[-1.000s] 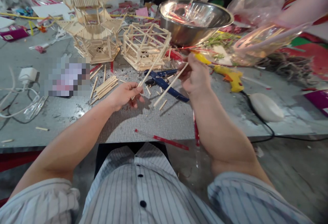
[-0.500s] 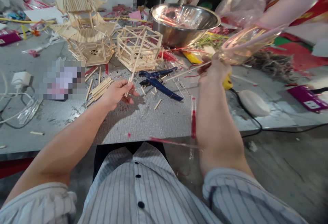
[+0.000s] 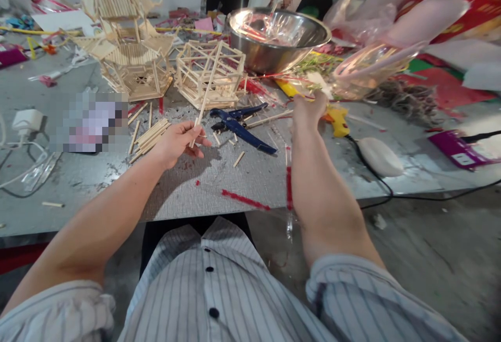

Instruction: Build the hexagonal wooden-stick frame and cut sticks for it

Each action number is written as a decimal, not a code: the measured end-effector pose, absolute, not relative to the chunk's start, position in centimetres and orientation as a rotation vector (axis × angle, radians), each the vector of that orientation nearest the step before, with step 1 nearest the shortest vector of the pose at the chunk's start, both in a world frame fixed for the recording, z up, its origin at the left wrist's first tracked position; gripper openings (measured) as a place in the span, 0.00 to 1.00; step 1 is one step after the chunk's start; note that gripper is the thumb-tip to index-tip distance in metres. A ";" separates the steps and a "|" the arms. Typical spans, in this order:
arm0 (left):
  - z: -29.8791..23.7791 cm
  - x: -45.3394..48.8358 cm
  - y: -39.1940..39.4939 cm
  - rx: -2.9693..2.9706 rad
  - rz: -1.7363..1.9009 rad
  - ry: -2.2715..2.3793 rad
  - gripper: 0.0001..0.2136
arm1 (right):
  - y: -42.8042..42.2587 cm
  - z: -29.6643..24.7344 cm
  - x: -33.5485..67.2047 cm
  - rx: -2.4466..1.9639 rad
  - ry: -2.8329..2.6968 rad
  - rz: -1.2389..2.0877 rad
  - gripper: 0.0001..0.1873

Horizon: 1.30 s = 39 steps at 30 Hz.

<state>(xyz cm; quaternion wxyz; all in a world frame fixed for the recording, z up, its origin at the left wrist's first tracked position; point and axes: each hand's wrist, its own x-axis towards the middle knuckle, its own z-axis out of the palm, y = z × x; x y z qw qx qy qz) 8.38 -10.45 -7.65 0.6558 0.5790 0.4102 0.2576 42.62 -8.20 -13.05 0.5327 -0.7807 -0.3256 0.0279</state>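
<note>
My left hand [image 3: 186,142] pinches a long thin wooden stick [image 3: 209,83] between thumb and fingers; a shorter stick piece seems to be in the same grip. The long stick slants up in front of a hexagonal stick frame [image 3: 211,73]. A pile of cut sticks [image 3: 152,137] lies beside that hand. My right hand [image 3: 311,104] reaches down beside a yellow glue gun [image 3: 337,120] with a black cord. Its fingers are mostly hidden, so contact with the glue gun cannot be made out. Blue-handled pliers [image 3: 245,129] lie between the hands, a loose stick [image 3: 270,118] nearby.
A tiered stick pagoda [image 3: 133,65] stands left of the frame. Behind are a steel bowl [image 3: 270,55] and a clear plastic container [image 3: 358,73]. A phone [image 3: 94,128], white charger [image 3: 27,122], white oval object [image 3: 380,156] and red strips [image 3: 246,199] lie about.
My right hand has moved down and left, and more of the yellow glue gun shows. The stick near that hand now lies lower. My left hand keeps its grip. The view has shifted slightly.
</note>
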 end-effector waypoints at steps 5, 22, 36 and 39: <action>-7.4 8.6 -10.7 1.289 0.571 0.952 0.08 | -8.9 -11.0 39.6 -1.727 -0.801 -0.055 0.10; -7.5 8.6 -10.9 1.320 0.613 0.911 0.09 | -23.2 -9.7 30.1 -1.352 -1.932 1.406 0.19; -7.6 8.6 -10.9 1.329 0.571 0.899 0.09 | -26.6 -10.5 34.1 -0.813 -1.508 2.599 0.33; -7.6 8.6 -10.9 1.326 0.572 0.895 0.09 | -25.5 -9.3 32.1 -0.859 -1.674 2.362 0.32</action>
